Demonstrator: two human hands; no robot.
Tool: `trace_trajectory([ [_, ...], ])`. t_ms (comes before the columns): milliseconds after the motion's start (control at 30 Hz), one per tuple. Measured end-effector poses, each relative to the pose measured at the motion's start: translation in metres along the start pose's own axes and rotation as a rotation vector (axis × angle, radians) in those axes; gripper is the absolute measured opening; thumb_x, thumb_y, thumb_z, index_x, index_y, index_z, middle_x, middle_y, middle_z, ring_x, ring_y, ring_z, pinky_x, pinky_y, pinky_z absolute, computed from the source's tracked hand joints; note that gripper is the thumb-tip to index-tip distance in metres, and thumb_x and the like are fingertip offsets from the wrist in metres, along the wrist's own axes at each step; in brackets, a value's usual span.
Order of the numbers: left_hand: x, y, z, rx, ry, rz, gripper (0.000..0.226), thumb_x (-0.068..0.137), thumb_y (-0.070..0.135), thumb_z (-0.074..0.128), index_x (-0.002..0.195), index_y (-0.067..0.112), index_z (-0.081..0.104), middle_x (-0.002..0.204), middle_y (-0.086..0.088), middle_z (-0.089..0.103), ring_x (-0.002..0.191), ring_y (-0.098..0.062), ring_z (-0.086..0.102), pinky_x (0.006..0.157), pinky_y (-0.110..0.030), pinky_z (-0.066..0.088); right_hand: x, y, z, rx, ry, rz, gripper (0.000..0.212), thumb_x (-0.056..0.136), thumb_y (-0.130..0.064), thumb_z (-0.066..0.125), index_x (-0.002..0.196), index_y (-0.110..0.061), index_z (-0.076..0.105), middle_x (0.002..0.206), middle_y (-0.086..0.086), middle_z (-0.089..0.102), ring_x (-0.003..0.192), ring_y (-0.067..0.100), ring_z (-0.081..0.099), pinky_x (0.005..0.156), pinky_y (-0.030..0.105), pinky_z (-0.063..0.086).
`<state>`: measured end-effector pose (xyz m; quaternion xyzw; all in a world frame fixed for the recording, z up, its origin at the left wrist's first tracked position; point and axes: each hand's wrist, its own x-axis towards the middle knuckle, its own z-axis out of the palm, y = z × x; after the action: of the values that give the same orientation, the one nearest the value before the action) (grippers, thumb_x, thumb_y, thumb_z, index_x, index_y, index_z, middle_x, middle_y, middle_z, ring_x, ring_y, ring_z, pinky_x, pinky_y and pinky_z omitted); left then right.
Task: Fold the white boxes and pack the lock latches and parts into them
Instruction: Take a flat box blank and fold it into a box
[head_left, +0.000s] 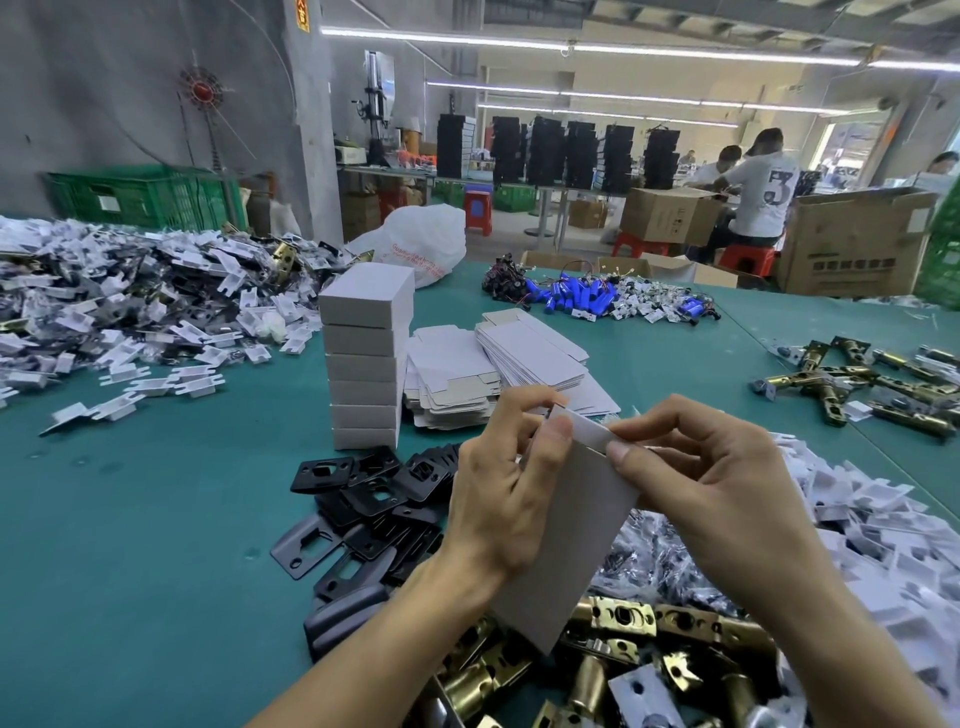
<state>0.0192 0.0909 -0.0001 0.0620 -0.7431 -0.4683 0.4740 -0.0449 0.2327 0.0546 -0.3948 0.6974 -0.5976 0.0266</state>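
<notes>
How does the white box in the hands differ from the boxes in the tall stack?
The held box is in the air, pinched at its top by the left hand and right hand; the stacked boxes rest on the table. The held box stands on end, tilted; the stacked boxes lie flat. The held box's top flap seems not yet tucked; the stacked boxes are closed. Both are plain white card.

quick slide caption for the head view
Left hand and right hand pinch a white box above brass latches, beside stacked folded boxes.
</notes>
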Motion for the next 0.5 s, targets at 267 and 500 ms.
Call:
trace_trajectory([
  [267,-0.005,0.0,0.0,0.021,-0.086,0.027,0.029,0.097,0.061,0.041,0.111,0.038,0.052,0.078,0.015,0.069,0.059,-0.004,0.058,0.05,-0.026,0.041,-0.004,-0.006,0.01,-0.005,0.073,-0.119,0.023,0.076,-0.039,0.073,0.069,-0.02,0.061,0.081,-0.004,0.075,0.072,0.011,0.074,0.063,0.032,0.059],
  [500,-0.007,0.0,0.001,0.087,-0.043,0.064,0.026,0.098,0.058,0.037,0.115,0.041,0.048,0.078,0.019,0.065,0.058,0.0,0.053,0.051,-0.027,0.04,-0.003,-0.002,0.012,-0.048,0.148,-0.191,0.01,0.082,-0.02,0.076,0.078,-0.02,0.067,0.074,-0.004,0.072,0.07,0.011,0.072,0.058,0.026,0.056],
])
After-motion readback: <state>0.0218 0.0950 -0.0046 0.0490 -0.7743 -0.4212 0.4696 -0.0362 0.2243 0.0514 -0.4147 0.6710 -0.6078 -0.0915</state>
